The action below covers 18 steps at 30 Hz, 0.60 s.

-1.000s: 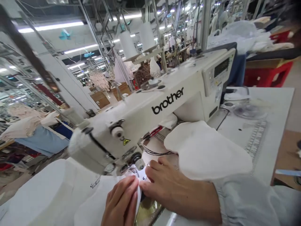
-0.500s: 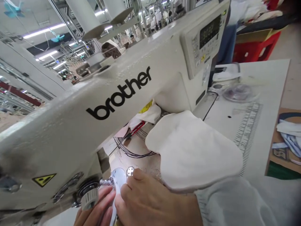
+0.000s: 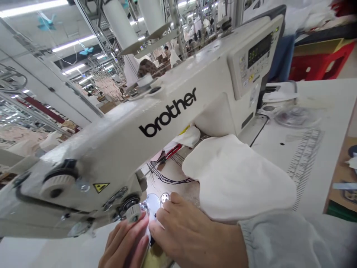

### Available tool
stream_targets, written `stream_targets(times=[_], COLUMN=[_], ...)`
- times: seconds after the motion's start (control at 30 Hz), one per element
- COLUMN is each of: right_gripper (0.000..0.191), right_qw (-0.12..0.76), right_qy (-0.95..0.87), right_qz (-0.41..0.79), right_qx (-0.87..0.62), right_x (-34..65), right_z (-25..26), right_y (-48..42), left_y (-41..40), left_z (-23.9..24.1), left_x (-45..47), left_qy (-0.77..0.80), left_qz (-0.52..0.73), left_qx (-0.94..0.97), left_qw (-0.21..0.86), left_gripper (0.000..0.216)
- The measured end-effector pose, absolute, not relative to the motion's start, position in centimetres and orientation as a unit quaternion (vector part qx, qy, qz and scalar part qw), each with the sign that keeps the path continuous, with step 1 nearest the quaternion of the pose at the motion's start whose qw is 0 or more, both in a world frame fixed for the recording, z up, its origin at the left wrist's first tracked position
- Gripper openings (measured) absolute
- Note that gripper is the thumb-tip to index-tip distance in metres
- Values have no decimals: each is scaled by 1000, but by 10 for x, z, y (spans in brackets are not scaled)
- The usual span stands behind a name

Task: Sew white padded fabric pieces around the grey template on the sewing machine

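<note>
A white Brother sewing machine (image 3: pixel 167 115) slants across the view, its needle end low at the left. My left hand (image 3: pixel 125 240) is closed beside the presser foot, fingers pressed together and partly behind a round knob (image 3: pixel 133 213). My right hand (image 3: pixel 184 232) lies just right of the bright needle plate (image 3: pixel 153 204), its fingers curled in. A narrow strip of white fabric (image 3: pixel 147 231) shows between both hands, which grip it from either side; most of it is hidden. A yellowish patch (image 3: pixel 156 259) lies below the fingers.
A padded white cloth piece (image 3: pixel 245 178) lies right of my right hand. Red-handled thread snips (image 3: pixel 170 152) and dark thread lie under the machine arm. A printed ruler (image 3: pixel 306 163) marks the tabletop. A red stool (image 3: pixel 320 63) stands behind.
The view has shifted, so the machine and hands sit further right and more of the machine's needle end shows. Less white fabric is visible between the hands, which stay by the needle plate.
</note>
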State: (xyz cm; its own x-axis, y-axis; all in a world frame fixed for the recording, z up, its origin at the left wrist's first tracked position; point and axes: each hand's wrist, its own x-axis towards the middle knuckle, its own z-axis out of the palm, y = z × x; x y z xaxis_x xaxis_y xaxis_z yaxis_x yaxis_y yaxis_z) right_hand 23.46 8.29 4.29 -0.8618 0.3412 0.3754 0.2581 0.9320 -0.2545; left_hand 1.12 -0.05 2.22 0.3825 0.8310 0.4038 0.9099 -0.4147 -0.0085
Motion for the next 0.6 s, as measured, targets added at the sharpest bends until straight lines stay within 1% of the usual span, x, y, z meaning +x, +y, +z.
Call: stream_targets(times=[0.1,0.23,0.33,0.43,0.53,0.6], right_gripper=[13,19,17,13,9,6], right_qw=[218,234,243,215,172,161], right_qy=[-958,-956,-956,-963,-971,-973], right_qz=[93,65,56,65,74,74], right_qx=[-162,-161,-153,-146,-146,-150], right_x=[237,239,239,239,238,237], right_z=[42,34,30,31,35,38], right_y=[80,77,78,79,82,83], left_y=[1,0,3,9,13,13], left_z=[29,32,36,43,46,43], left_x=[8,8,13,23,32,35], left_qy=[-504,-501,-485,-452,-422,-431], left_qz=[-136,-131,-120,-118,-138,-150], left_qx=[-841,-837,-844,-854,-853,-846], left_qw=[141,175,196,227,275,276], left_gripper=[29,31,31,21,22,22])
